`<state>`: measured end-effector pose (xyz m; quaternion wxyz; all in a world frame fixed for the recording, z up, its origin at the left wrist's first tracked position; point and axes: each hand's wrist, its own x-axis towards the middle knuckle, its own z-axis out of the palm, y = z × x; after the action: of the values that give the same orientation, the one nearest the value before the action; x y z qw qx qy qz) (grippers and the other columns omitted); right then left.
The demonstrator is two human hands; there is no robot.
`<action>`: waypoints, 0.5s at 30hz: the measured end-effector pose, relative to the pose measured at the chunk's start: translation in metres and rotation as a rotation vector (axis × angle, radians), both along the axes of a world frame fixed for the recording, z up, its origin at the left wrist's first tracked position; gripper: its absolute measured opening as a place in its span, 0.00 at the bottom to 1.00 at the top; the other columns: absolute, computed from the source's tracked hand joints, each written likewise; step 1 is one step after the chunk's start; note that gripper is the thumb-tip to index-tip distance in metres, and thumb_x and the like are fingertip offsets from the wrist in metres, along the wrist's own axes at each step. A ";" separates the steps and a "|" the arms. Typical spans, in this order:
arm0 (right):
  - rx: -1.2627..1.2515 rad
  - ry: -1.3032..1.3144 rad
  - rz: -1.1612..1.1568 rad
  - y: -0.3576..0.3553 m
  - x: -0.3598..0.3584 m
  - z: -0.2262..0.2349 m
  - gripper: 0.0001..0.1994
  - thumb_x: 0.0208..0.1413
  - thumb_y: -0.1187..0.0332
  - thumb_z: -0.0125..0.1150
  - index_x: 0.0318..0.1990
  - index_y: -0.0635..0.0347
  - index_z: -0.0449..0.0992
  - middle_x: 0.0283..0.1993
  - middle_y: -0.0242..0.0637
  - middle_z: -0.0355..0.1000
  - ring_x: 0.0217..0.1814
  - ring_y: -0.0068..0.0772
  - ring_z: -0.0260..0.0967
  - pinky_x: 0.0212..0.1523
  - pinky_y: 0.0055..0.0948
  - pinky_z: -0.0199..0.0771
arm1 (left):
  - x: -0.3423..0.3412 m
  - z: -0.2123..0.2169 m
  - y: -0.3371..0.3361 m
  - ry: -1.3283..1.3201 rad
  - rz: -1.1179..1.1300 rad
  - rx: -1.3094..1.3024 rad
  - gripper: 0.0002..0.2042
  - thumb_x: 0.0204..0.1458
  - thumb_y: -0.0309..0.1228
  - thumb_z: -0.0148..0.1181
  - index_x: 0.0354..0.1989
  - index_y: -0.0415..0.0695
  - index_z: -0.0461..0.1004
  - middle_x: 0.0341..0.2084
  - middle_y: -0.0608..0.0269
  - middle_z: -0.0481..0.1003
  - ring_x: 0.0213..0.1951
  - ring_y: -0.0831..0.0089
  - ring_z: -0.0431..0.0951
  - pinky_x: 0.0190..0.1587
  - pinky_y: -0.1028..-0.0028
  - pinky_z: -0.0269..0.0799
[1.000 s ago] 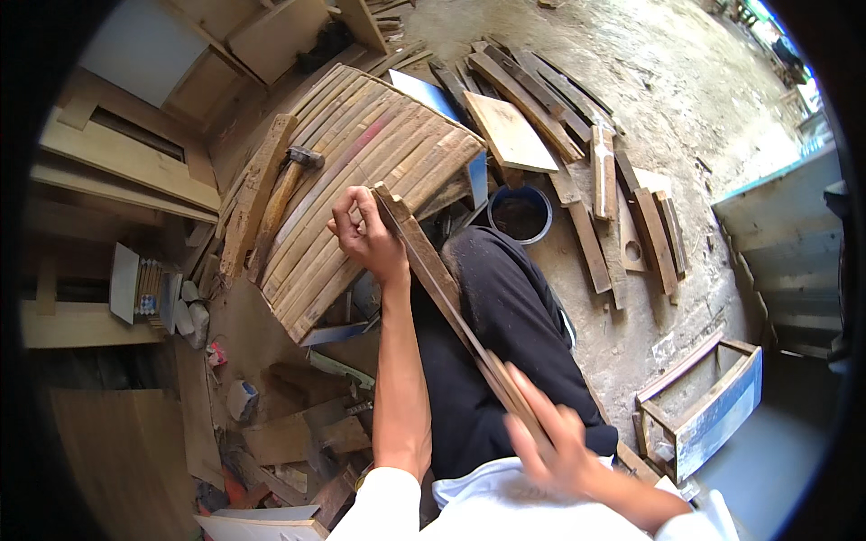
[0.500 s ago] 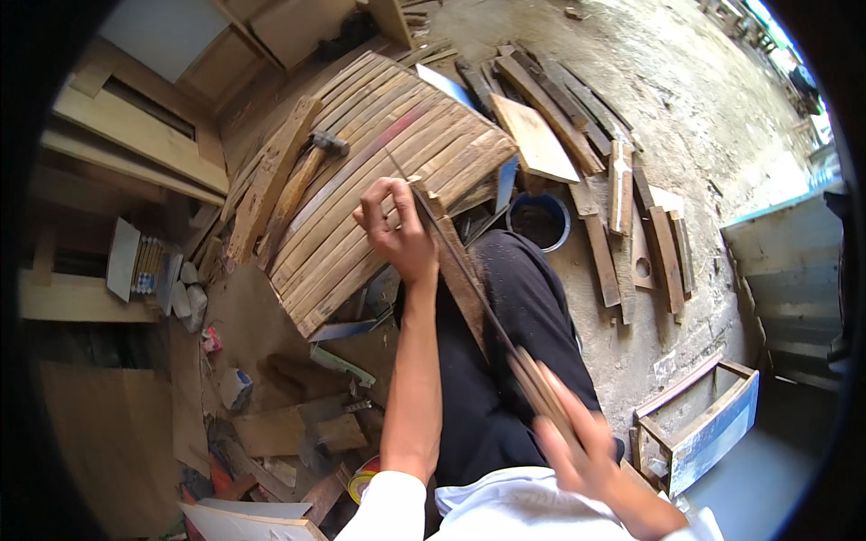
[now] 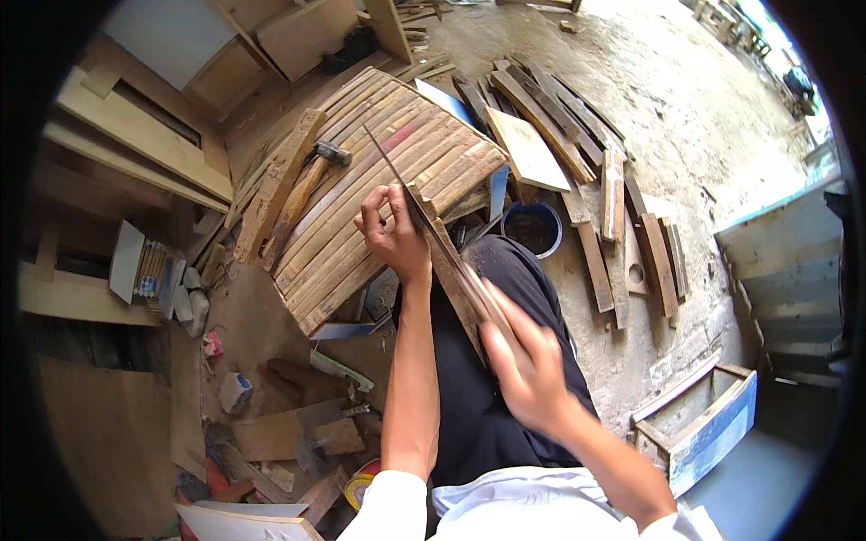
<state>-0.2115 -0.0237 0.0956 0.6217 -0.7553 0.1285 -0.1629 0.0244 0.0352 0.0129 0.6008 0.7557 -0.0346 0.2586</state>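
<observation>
My right hand (image 3: 525, 365), somewhat blurred, is closed around the handle of a handsaw. Seen nearly edge-on, the thin saw blade (image 3: 382, 156) slants up and left, its tip above a slatted wooden bench (image 3: 347, 242). Along the blade lies a narrow wooden board (image 3: 458, 293), slanting from the bench's near edge down across my thighs. My left hand (image 3: 397, 236) is closed on the board's upper end, fingers curled beside the blade. Exactly where the teeth meet the wood is hard to make out.
On the bench lie a hammer (image 3: 332, 153) and a thick rough timber (image 3: 280, 185). A dark bucket (image 3: 532, 227) stands beyond my right knee. Several planks (image 3: 591, 266) lie on the right-hand floor, near an open wooden box (image 3: 699, 424). Wood scraps (image 3: 271, 433) litter the lower left.
My right hand has pushed the saw forward, up and left along the board, so its tip reaches farther over the bench. My left hand stays on the board. The whole view has shifted slightly.
</observation>
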 end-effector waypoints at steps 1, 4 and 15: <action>0.038 0.137 0.042 0.003 -0.038 0.017 0.24 0.61 0.76 0.56 0.64 0.74 0.64 0.53 0.61 0.75 0.42 0.46 0.82 0.38 0.30 0.79 | 0.002 -0.002 -0.002 -0.037 0.019 -0.023 0.06 0.61 0.34 0.60 0.37 0.45 0.77 0.33 0.69 0.76 0.36 0.70 0.64 0.40 0.70 0.59; -0.187 0.001 0.041 0.000 -0.107 0.061 0.28 0.54 0.77 0.57 0.63 0.83 0.63 0.56 0.67 0.72 0.44 0.47 0.82 0.43 0.28 0.80 | 0.003 -0.011 -0.001 -0.012 -0.058 -0.102 0.06 0.61 0.34 0.60 0.38 0.45 0.78 0.34 0.70 0.77 0.36 0.71 0.64 0.39 0.71 0.59; -0.014 -0.192 -0.042 -0.003 0.096 -0.013 0.20 0.65 0.68 0.55 0.60 0.72 0.70 0.52 0.52 0.78 0.53 0.36 0.76 0.56 0.29 0.71 | 0.000 0.005 -0.002 -0.163 -0.031 0.038 0.04 0.59 0.30 0.61 0.38 0.43 0.77 0.37 0.62 0.78 0.41 0.63 0.70 0.47 0.65 0.64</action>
<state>-0.1154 -0.0269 0.0827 0.6224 -0.7375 0.0831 -0.2484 0.0243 0.0329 0.0178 0.5856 0.7427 -0.1000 0.3090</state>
